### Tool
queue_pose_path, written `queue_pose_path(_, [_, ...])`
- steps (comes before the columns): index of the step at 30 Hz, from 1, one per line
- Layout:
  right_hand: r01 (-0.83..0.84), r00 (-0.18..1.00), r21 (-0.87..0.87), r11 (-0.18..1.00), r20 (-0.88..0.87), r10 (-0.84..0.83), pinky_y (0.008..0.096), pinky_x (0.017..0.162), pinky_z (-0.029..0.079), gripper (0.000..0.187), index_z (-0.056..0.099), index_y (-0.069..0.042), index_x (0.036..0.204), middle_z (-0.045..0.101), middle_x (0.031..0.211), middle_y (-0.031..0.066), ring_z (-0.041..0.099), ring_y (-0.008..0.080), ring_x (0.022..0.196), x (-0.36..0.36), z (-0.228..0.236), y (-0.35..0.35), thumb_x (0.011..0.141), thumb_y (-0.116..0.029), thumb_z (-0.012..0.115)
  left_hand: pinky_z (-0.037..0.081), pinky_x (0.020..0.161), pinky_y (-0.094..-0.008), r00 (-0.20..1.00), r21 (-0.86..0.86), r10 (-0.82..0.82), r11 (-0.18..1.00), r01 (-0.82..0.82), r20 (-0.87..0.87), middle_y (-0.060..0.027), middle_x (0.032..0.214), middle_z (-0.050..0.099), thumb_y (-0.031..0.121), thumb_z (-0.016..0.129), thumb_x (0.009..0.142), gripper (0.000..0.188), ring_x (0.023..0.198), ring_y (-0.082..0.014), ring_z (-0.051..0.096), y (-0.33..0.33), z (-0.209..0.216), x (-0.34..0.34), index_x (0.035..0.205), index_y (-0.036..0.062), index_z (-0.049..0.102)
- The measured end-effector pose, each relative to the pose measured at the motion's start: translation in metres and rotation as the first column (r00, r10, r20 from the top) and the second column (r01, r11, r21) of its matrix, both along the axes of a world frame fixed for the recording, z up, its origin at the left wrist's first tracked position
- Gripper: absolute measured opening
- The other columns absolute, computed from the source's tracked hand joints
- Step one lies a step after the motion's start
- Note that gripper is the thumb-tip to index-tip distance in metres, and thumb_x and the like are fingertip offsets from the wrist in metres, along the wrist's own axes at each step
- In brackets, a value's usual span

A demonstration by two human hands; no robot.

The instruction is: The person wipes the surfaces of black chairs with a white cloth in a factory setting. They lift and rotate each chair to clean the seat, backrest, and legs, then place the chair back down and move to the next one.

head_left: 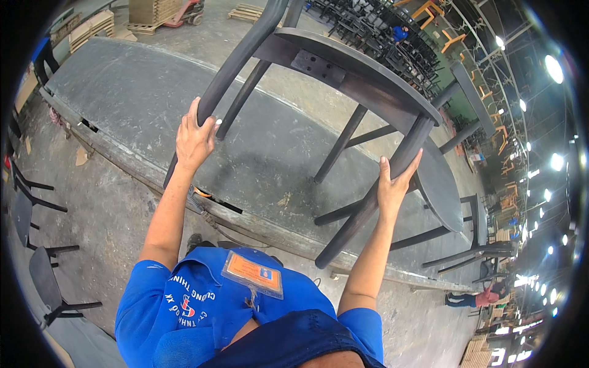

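Scuffed worktable (123, 92), grey floor (104, 202), fingers (384, 164) on chair (368, 98), seemingly stacked chairs (362, 27) beyond

A worn, stained grey floor (101, 196) spreads through a large hall. Wooden pallets (93, 29) and a red pallet truck (185, 13) stand toward the upper left; two black chairs (46, 276) sit along the left edge. Dark furniture (346, 21) crowds the far floor, near orange frames (453, 42). Bright lamps (554, 69) dot the dim ceiling (518, 69).
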State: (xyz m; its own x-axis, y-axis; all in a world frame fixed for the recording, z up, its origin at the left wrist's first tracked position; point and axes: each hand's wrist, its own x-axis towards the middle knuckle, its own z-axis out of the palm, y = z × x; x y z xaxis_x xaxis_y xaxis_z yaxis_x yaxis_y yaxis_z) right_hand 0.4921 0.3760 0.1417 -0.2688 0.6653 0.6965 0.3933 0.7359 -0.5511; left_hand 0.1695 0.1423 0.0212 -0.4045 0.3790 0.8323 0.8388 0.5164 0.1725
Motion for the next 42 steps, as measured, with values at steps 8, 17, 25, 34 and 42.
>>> queue_pose_path(8, [0.015,0.979,-0.396,0.918,-0.183,-0.095,0.0310,0.056,0.048,0.061,0.037,0.000,0.135,0.060,0.077,0.0105,0.059,0.0171,0.059,0.010,-0.053,-0.011,0.096,-0.047,0.047,0.050,0.079,-0.0417,0.998,-0.028,-0.053,0.998,0.054,0.027,-0.0163,0.138,0.039,0.018,0.068,0.080,0.014,0.097,-0.0319,0.055,0.013,0.017,-0.015,0.091,0.0126,0.061])
queue_pose_path(17, [0.382,0.920,-0.212,0.899,-0.003,-0.391,0.0315,0.056,0.049,0.048,0.051,-0.002,0.096,0.055,0.070,0.0098,0.059,0.0193,0.059,0.023,-0.127,-0.038,0.100,-0.046,0.033,0.051,0.076,-0.0429,0.988,-0.069,-0.131,0.988,0.136,0.078,-0.0175,0.136,0.039,0.019,0.067,0.083,0.012,0.094,-0.0320,0.055,0.029,0.028,-0.041,0.091,0.0123,0.061])
queue_pose_path(25, [0.498,0.863,-0.324,0.805,0.093,-0.496,0.0415,0.068,0.047,0.048,0.053,0.002,0.105,0.062,0.080,0.0229,0.062,0.0392,0.075,0.035,-0.154,-0.079,0.091,-0.044,0.057,0.049,0.078,-0.0432,0.969,-0.061,-0.219,0.972,0.227,0.115,-0.0201,0.137,0.039,0.021,0.067,0.082,0.012,0.097,-0.0340,0.056,0.014,0.019,-0.045,0.089,0.0113,0.063])
queue_pose_path(34, [0.605,0.792,-0.155,0.781,0.218,-0.571,0.0389,0.072,0.047,0.053,0.057,0.004,0.095,0.063,0.082,0.0197,0.061,0.0339,0.075,0.024,-0.140,-0.074,0.076,-0.041,0.076,0.045,0.089,-0.0471,0.940,-0.083,-0.316,0.941,0.328,0.131,-0.0285,0.143,0.032,0.020,0.069,0.078,0.015,0.120,-0.0424,0.046,-0.047,-0.029,-0.032,0.085,0.0072,0.065])
queue_pose_path(42, [0.589,0.800,-0.069,0.805,0.192,-0.569,0.0390,0.067,0.049,0.044,0.060,0.001,0.094,0.064,0.079,0.0207,0.065,0.0355,0.073,0.014,-0.123,-0.055,0.075,-0.036,0.075,0.045,0.091,-0.0473,0.958,-0.162,-0.279,0.944,0.287,0.067,-0.0269,0.143,0.033,0.020,0.070,0.077,0.016,0.125,-0.0428,0.042,-0.054,-0.039,-0.036,0.083,0.0065,0.065])
